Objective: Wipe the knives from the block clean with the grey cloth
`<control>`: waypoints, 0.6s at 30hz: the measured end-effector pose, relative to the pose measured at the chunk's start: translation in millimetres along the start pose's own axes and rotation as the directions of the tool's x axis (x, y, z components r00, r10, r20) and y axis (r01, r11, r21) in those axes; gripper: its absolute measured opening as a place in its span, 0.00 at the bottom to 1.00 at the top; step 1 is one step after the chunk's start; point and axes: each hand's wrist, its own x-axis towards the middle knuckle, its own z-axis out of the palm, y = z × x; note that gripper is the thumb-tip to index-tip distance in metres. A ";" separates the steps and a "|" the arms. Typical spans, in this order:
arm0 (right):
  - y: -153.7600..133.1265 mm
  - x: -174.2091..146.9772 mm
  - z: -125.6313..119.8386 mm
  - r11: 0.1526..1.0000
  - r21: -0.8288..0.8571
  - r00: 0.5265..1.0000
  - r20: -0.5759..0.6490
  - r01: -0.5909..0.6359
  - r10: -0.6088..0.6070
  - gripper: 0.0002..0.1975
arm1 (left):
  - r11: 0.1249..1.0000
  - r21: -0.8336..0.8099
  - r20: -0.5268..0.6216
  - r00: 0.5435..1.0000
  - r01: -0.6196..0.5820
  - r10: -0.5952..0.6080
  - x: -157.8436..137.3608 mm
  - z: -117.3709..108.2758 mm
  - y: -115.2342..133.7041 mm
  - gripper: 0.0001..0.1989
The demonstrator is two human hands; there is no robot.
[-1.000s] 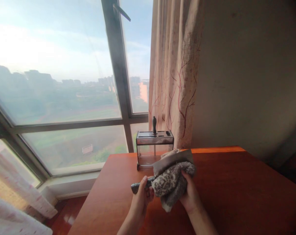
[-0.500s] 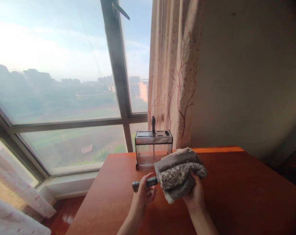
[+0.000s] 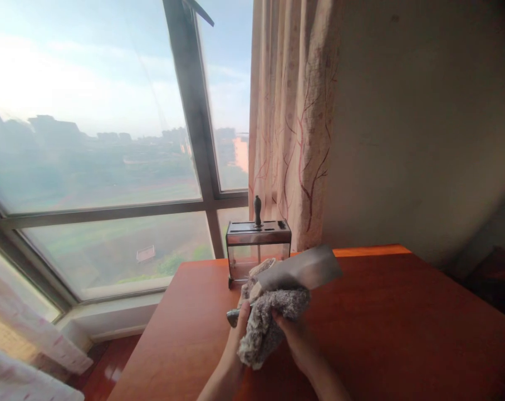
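Note:
A cleaver (image 3: 319, 268) with a broad grey blade points to the right above the table, its dark handle in my left hand (image 3: 240, 328). My right hand (image 3: 292, 331) grips a fluffy grey-and-white towel (image 3: 265, 326), which is folded around the blade near the handle. Part of the towel shows behind the blade, and its front flap hangs down over my left fingers. The outer part of the blade is bare. Behind the towel stands a clear-sided knife block (image 3: 258, 236) with a dark-handled tool (image 3: 258, 210) upright in its top slot.
The reddish-brown wooden table (image 3: 394, 323) spreads under my hands. Beyond its far edge are a large window (image 3: 110, 214) and a patterned curtain (image 3: 294, 122). A plain wall (image 3: 402, 139) rises at the right. Another curtain (image 3: 27, 334) hangs low at the left.
My right hand has moved left with the towel, from along the blade to near the handle. More of the blade now shows at the right. The view has shifted slightly.

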 end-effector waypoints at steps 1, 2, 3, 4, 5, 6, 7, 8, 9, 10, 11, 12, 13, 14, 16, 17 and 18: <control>3.5 0.4 1.3 0.995 -0.092 0.999 0.004 0.037 -0.036 0.14 | 1.000 -0.005 0.023 1.000 0.014 -0.014 -3.0 0.7 3.1 0.26; 6.7 0.8 2.5 0.981 -0.177 0.997 0.012 0.073 -0.073 0.13 | 1.000 -0.006 0.042 0.999 0.024 -0.024 -5.9 2.2 6.3 0.27; 9.5 1.1 3.7 0.965 -0.242 0.995 0.023 0.099 -0.097 0.13 | 1.000 -0.001 0.055 0.998 0.024 -0.024 -8.6 4.5 9.4 0.27; 11.8 1.2 4.8 0.955 -0.274 0.993 0.038 0.115 -0.109 0.13 | 1.000 0.006 0.057 0.998 0.009 -0.010 -10.9 7.1 12.1 0.28; 13.5 0.9 5.8 0.944 -0.302 0.991 0.051 0.134 -0.125 0.13 | 1.000 0.014 0.057 0.998 -0.020 0.020 -12.7 9.8 14.6 0.28; 14.4 0.1 6.9 0.938 -0.312 0.989 0.059 0.150 -0.138 0.13 | 0.998 0.022 0.053 0.997 -0.060 0.059 -13.8 12.0 16.6 0.29; 14.5 -1.0 7.9 0.941 -0.300 0.987 0.059 0.157 -0.146 0.13 | 0.994 0.032 0.051 0.994 -0.101 0.099 -14.1 13.2 18.2 0.29; 14.0 -2.3 9.1 0.946 -0.280 0.987 0.053 0.162 -0.153 0.13 | 0.989 0.046 0.047 0.989 -0.142 0.139 -13.4 13.3 19.4 0.30; 12.8 -3.7 10.2 0.952 -0.260 0.987 0.039 0.159 -0.154 0.13 | 0.983 0.065 0.041 0.984 -0.174 0.172 -11.8 12.1 20.3 0.31; 11.2 -5.1 11.4 0.962 -0.233 0.990 0.015 0.143 -0.144 0.14 | 0.976 0.090 0.035 0.980 -0.199 0.196 -9.2 9.7 20.8 0.32; 9.2 -6.1 12.5 0.974 -0.194 0.993 -0.015 0.114 -0.119 0.15 | 0.970 0.117 0.025 0.977 -0.215 0.214 -6.0 6.4 21.0 0.34; 7.1 -6.7 13.4 0.987 -0.136 0.995 -0.040 0.081 -0.088 0.17 | 0.964 0.144 0.013 0.975 -0.222 0.223 -2.3 2.7 21.0 0.35; 4.8 -6.7 14.0 0.997 -0.059 0.998 -0.049 0.047 -0.050 0.18 | 0.959 0.168 -0.002 0.973 -0.227 0.231 1.5 -1.2 20.8 0.36; 2.4 -6.2 14.1 1.000 0.029 0.999 -0.042 0.011 -0.010 0.19 | 0.955 0.184 -0.015 0.971 -0.234 0.240 5.0 -4.9 20.6 0.37; -2.9 -3.4 12.1 0.981 0.190 0.999 -0.011 -0.048 0.051 0.20 | 0.952 0.195 -0.038 0.968 -0.234 0.246 10.7 -10.9 20.4 0.36; -5.8 -1.2 9.8 0.966 0.248 0.997 -0.003 -0.070 0.073 0.19 | 0.954 0.194 -0.048 0.969 -0.228 0.242 12.6 -13.3 20.5 0.36; -9.0 1.3 6.6 0.953 0.293 0.996 -0.005 -0.084 0.090 0.18 | 0.957 0.195 -0.064 0.971 -0.214 0.230 14.1 -15.3 21.0 0.35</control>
